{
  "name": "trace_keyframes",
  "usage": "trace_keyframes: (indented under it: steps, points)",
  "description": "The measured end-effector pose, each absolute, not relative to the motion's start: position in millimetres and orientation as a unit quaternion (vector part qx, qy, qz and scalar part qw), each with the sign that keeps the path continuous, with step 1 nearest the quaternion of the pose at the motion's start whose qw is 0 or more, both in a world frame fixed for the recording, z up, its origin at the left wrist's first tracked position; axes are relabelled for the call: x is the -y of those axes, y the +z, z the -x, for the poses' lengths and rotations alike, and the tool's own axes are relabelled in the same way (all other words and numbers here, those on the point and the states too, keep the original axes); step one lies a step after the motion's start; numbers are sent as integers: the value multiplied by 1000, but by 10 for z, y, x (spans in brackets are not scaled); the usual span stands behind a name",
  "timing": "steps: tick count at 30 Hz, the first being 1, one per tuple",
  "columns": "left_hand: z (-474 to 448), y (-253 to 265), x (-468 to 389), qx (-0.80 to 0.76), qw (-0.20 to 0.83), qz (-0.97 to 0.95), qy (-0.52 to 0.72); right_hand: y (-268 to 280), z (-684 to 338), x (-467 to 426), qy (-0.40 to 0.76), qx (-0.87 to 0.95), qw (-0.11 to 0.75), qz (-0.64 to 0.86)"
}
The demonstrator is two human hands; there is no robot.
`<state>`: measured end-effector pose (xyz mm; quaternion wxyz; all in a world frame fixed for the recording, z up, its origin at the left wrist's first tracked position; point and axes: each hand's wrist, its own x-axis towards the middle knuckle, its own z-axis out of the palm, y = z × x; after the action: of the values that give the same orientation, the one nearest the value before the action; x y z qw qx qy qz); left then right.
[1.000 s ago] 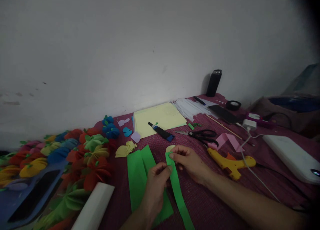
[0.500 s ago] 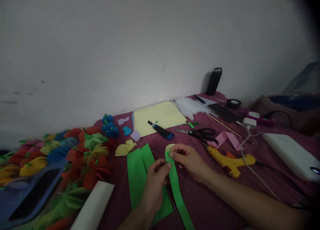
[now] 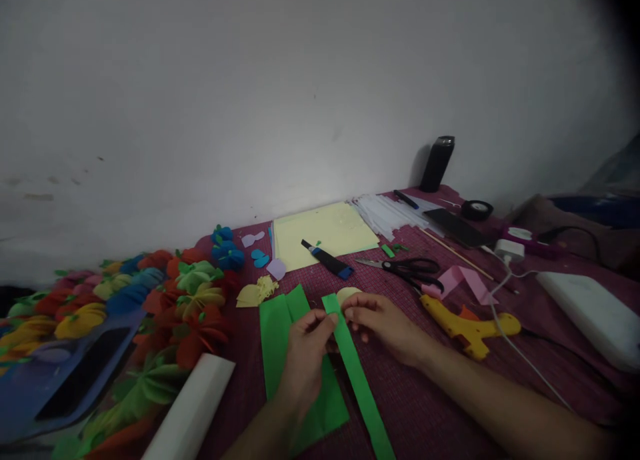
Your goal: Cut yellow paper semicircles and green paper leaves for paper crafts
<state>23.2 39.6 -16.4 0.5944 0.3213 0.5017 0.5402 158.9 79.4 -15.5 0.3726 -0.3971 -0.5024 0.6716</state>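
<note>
My left hand [image 3: 307, 353] pinches a long green paper strip [image 3: 357, 373] near its upper end, thumb on top. The strip runs down past the frame's lower edge. At its right edge, my right hand [image 3: 385, 323] has fingers curled together; whether they grip the strip's edge or something small is hidden. A pale yellow paper disc [image 3: 347, 292] lies just behind these fingertips. Wider folded green paper [image 3: 275, 333] lies under and left of my left hand. Beyond the hands are a utility knife [image 3: 327, 259] and black-handled scissors [image 3: 407, 268].
A yellow glue gun [image 3: 467, 327] with its cord, pink folded paper [image 3: 460, 280] and a white power bank [image 3: 590, 317] lie right. Colourful paper flowers [image 3: 200, 313] crowd the left beside a white roll [image 3: 193, 407]. Yellow sheets [image 3: 320, 230] and a black bottle [image 3: 437, 165] stand toward the wall.
My right fingers have shifted off the strip's top end to its right edge. The strip now lies straighter in my left hand. The view has swung slightly left.
</note>
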Motion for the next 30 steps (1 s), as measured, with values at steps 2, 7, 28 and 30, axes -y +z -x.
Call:
trace_keyframes:
  steps: [2,7,28,30]
  points:
    - [-215,-162,-408,-503,584,-320,552,-154,-1592,-792,669,515,340,414]
    - [-215,-161,-419,-505,578,-310,561,-174,-1596,-802,627,571,341,407]
    - [-173,-150,-414,-464,608,-288,576,-148,-1724,-887,363,809,389,251]
    - [-177,-159,-412,-464,606,-292,577,-150,-1728,-886,364,808,387,254]
